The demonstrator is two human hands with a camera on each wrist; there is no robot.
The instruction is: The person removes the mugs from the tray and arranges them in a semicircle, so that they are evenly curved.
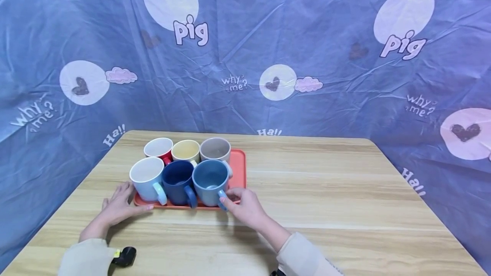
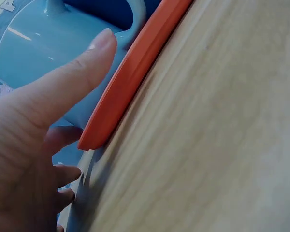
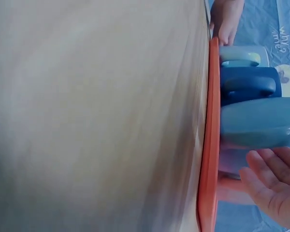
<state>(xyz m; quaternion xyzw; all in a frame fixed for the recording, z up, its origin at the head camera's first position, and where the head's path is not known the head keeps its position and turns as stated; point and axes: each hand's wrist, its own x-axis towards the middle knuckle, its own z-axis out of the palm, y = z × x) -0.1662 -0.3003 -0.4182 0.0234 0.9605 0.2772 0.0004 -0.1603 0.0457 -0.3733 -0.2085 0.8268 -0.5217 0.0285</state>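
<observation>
In the head view, an orange-red tray [image 1: 239, 167] carries two rows of mugs. Its front row has a light blue mug with a white inside [image 1: 145, 184], a dark blue mug [image 1: 177, 188] and a teal mug [image 1: 210, 188]. My left hand [image 1: 120, 205] is spread around the tray's front left corner, thumb along the front rim beside the light blue mug. My right hand [image 1: 247, 208] is at the teal mug's handle, thumb tip overlapping it. In the right wrist view, the fingers [image 3: 268, 171] look extended and loose beside that mug; contact is unclear.
Behind stand a red mug with a white inside [image 1: 158, 147], a cream mug [image 1: 186, 150] and a grey mug [image 1: 215, 148]. The tray's right end shows bare surface. Beneath is a wooden table [image 1: 326, 208]; a blue printed cloth [image 1: 238, 46] hangs behind it.
</observation>
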